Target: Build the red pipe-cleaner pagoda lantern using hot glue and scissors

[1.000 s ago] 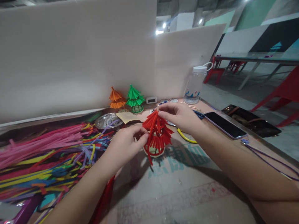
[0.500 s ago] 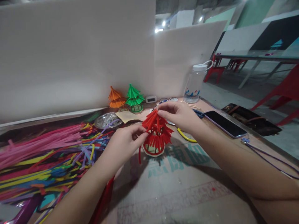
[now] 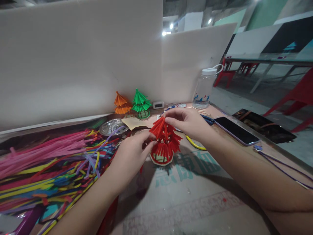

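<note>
A small red pagoda model point(image 3: 165, 140) made of red pipe cleaners stands on the brown table point(image 3: 190, 195). My right hand point(image 3: 187, 122) pinches its pointed top from the right. My left hand point(image 3: 132, 153) is closed against the model's left side, fingers curled on a red pipe-cleaner strand that is mostly hidden beneath the hand. Both forearms reach in from the bottom of the view.
A heap of coloured pipe cleaners point(image 3: 49, 163) fills the left. Orange point(image 3: 122, 103) and green point(image 3: 141, 103) pagoda models, a metal dish point(image 3: 112, 126), a water bottle point(image 3: 204, 88), a phone point(image 3: 236, 130), yellow-handled pliers point(image 3: 194, 144) and a purple cord point(image 3: 281, 163) lie around. White partition boards point(image 3: 80, 58) stand behind.
The loose red strand that hung below the model's left side has been drawn up and now lies mostly hidden under my left hand. My right hand stays on the top.
</note>
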Tool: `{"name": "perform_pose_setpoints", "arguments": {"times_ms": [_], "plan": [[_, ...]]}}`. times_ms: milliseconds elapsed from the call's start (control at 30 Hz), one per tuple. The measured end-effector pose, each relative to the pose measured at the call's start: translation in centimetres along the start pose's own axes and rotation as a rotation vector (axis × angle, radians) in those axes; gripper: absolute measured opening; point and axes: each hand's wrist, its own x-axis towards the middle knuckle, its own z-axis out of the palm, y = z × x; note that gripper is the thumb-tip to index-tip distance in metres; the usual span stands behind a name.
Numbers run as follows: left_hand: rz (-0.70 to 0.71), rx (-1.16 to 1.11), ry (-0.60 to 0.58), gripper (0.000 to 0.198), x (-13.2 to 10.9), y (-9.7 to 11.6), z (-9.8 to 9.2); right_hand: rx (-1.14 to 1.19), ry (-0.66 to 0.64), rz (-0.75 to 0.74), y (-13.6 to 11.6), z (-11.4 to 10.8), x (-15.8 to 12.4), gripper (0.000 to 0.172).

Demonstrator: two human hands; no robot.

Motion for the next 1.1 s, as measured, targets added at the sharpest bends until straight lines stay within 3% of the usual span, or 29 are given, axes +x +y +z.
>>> {"name": "perform_pose_setpoints", "arguments": {"times_ms": [300, 500, 600, 733, 867, 1100], "plan": [[-0.006, 0.017, -0.042, 0.01, 0.1, 0.2, -0.4, 0.091, -0.073, -0.016, 0.2, -0.2, 0.1, 0.021], [-0.005, 0.142, -0.121, 0.027, -0.5, 0.3, -2.8, 0.088, -0.122, -0.038, 0.5, -0.6, 0.1, 0.03], [0.022, 0.117, 0.019, 0.031, -0.6, -0.1, -4.1, 0.072, -0.081, -0.027, 0.4, -1.3, 0.2, 0.032], [0.119, 0.027, 0.245, 0.02, -0.4, -1.1, -4.4, 0.025, -0.024, -0.035, -0.1, -2.7, 0.1, 0.034], [0.129, -0.086, 0.325, 0.023, -0.1, -1.3, -3.7, -0.035, -0.012, -0.054, -0.8, -3.1, -0.4, 0.029], [0.165, -0.003, 0.391, 0.012, -0.1, -0.8, -3.3, -0.067, -0.079, -0.126, -0.8, -0.7, -0.8, 0.026]]}}
